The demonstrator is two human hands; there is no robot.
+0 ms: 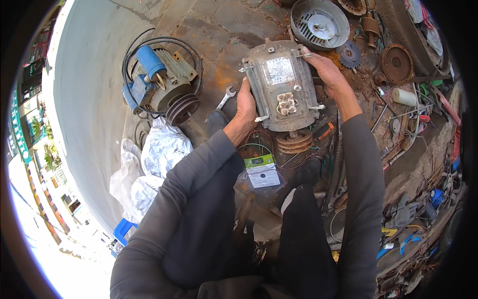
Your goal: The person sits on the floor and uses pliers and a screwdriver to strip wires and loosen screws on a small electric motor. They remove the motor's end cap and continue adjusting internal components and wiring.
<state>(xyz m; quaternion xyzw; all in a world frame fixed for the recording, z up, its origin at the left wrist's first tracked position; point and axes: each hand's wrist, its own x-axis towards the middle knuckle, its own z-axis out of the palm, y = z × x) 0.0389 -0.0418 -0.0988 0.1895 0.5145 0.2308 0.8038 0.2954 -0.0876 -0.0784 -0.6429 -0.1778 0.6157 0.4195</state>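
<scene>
- Grimy brown paved floor (234, 22) underfoot, rusty metal parts (404, 70) strewn away to the right.
- Centre stage: worn grey ribbed metal motor (273, 92), held between both hands, its rusty grooved pulley (295, 144) at the near end.
- Left bare hand (244, 104) presses the near-left flank; right bare hand (329, 74) clasps the upper right edge. Several fingers seem tucked from sight, so their grip is hard to judge.
- Off left, blue-and-grey cylindrical motor (172, 89); silver open-ended wrench (225, 98) between the two.

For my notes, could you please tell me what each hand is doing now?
Left hand: holding the grey, cylindrical metal motor by its left side.
Right hand: holding its upper right side.
</scene>
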